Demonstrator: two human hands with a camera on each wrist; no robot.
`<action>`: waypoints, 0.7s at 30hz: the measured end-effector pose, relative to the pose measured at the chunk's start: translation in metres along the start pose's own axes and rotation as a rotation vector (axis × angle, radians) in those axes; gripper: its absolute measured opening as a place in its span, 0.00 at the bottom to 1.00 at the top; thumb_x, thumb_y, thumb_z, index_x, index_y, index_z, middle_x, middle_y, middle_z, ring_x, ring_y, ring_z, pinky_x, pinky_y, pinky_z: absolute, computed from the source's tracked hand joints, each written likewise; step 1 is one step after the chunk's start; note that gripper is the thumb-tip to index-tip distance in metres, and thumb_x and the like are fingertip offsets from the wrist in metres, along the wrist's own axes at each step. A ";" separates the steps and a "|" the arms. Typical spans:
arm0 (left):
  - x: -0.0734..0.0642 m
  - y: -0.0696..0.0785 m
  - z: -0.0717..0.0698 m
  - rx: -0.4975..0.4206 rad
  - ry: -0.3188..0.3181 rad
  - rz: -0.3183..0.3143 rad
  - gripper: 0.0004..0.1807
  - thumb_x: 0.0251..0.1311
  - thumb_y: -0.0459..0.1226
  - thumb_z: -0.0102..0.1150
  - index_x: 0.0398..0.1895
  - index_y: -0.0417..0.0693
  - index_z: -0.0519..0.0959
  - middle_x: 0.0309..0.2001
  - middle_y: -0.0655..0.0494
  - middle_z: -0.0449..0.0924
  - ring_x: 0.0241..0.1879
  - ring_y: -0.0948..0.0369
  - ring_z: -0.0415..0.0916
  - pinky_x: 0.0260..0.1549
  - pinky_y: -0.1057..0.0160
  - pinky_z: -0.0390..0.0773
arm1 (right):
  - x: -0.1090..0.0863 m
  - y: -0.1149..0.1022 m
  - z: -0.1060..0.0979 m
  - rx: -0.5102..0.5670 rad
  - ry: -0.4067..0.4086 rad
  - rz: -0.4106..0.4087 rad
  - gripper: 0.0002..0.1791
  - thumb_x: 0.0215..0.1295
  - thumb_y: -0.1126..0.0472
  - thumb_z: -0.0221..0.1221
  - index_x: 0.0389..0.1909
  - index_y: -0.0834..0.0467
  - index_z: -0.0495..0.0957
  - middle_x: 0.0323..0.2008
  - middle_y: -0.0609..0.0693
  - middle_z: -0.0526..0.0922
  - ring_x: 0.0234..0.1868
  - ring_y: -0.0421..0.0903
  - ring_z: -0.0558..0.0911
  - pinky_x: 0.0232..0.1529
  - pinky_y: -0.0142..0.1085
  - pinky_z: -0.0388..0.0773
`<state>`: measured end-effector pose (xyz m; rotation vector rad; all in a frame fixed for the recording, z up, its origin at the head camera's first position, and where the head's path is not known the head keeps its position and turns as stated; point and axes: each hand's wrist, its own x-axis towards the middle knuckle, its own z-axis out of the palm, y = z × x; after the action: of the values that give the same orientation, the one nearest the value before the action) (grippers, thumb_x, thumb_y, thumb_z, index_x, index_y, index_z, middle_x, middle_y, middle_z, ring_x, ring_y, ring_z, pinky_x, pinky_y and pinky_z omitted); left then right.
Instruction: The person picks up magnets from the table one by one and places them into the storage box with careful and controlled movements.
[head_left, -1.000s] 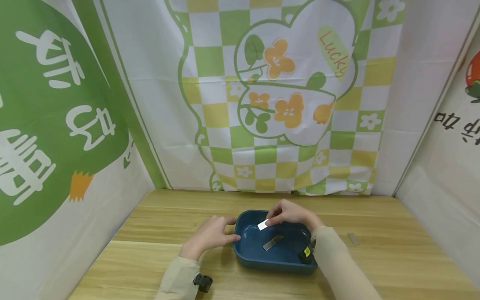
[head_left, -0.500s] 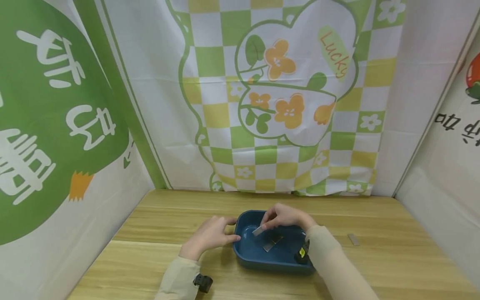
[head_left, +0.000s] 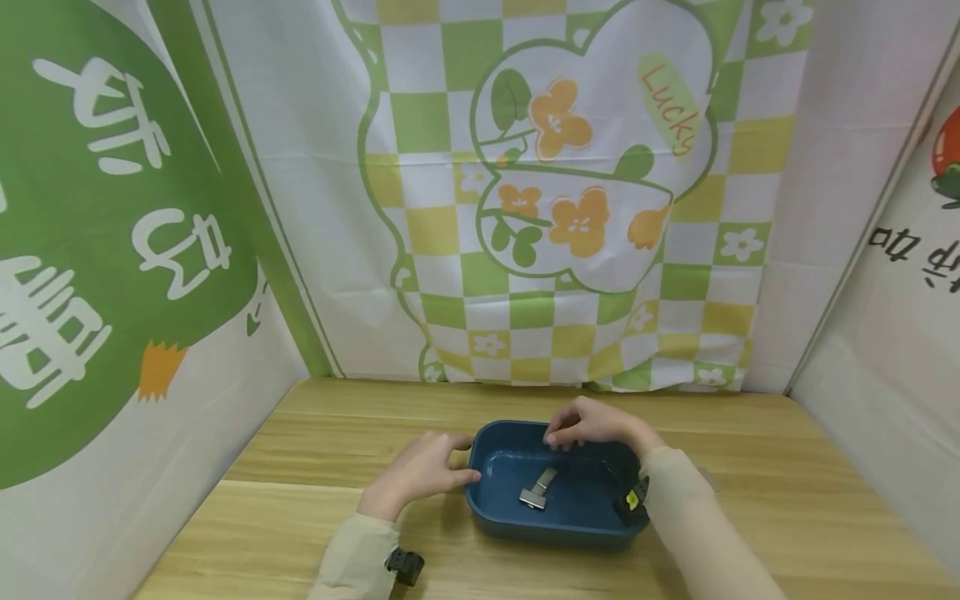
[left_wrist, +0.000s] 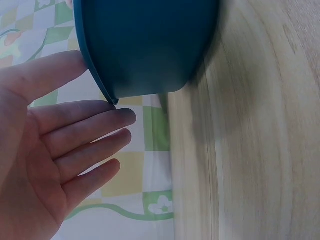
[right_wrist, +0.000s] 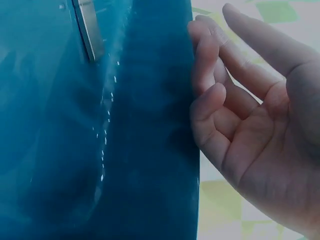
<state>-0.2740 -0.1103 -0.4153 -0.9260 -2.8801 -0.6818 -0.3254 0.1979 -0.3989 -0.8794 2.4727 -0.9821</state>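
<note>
A dark blue rectangular box (head_left: 551, 535) stands on the wooden table. Inside, a small flat silver metal piece (head_left: 533, 499) lies crosswise at the lower end of another silver piece (head_left: 546, 478); whether one overlaps the other is unclear. My left hand (head_left: 422, 468) touches the box's left rim with extended thumb and forefinger, the other fingers straight in the left wrist view. Over the back rim hovers my right hand (head_left: 592, 423), its fingers loosely bent around nothing. The right wrist view has a metal piece (right_wrist: 90, 30) near its top.
Just past my right sleeve (head_left: 678, 492) a sliver of another flat metal piece (head_left: 708, 478) shows on the tabletop (head_left: 780, 517). Printed cloth walls (head_left: 397, 333) enclose the table at the back and both sides.
The silver piece my right hand held has been let go inside the box, by the other one. That hand then moved back and right. My left hand stays put.
</note>
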 end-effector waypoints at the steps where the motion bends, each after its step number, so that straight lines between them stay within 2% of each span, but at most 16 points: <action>1: 0.000 0.000 0.000 0.001 0.000 0.000 0.29 0.54 0.49 0.66 0.56 0.42 0.78 0.53 0.46 0.81 0.53 0.49 0.79 0.51 0.50 0.77 | -0.002 0.001 -0.002 0.001 0.002 0.002 0.13 0.64 0.54 0.60 0.40 0.58 0.84 0.31 0.50 0.86 0.30 0.39 0.81 0.30 0.36 0.79; 3: 0.000 0.000 -0.001 -0.002 0.000 0.002 0.29 0.54 0.49 0.66 0.56 0.42 0.78 0.52 0.46 0.81 0.53 0.49 0.79 0.51 0.49 0.77 | -0.006 0.001 -0.005 0.003 0.009 0.002 0.12 0.64 0.54 0.59 0.41 0.58 0.84 0.32 0.53 0.86 0.30 0.40 0.81 0.30 0.36 0.78; 7: 0.000 0.000 0.000 -0.005 -0.001 0.002 0.29 0.54 0.49 0.66 0.56 0.42 0.77 0.53 0.46 0.81 0.53 0.49 0.78 0.52 0.49 0.77 | -0.012 0.000 -0.009 -0.007 0.033 0.023 0.12 0.65 0.53 0.59 0.43 0.55 0.84 0.33 0.51 0.86 0.32 0.42 0.81 0.32 0.36 0.77; 15: 0.001 -0.001 0.001 -0.003 0.000 0.002 0.29 0.54 0.50 0.66 0.56 0.42 0.77 0.53 0.46 0.80 0.53 0.49 0.78 0.52 0.49 0.77 | -0.018 0.000 -0.015 0.022 0.060 0.051 0.15 0.64 0.52 0.60 0.46 0.56 0.83 0.37 0.48 0.85 0.36 0.45 0.81 0.37 0.46 0.79; 21: 0.001 -0.002 0.001 -0.004 -0.001 0.005 0.29 0.54 0.49 0.66 0.56 0.42 0.77 0.53 0.46 0.80 0.53 0.49 0.78 0.51 0.49 0.77 | -0.023 0.005 -0.019 0.027 0.072 0.053 0.17 0.65 0.50 0.59 0.48 0.57 0.81 0.39 0.47 0.85 0.36 0.44 0.81 0.36 0.42 0.78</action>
<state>-0.2754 -0.1108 -0.4173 -0.9340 -2.8778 -0.6866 -0.3195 0.2249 -0.3874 -0.7790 2.5225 -1.0439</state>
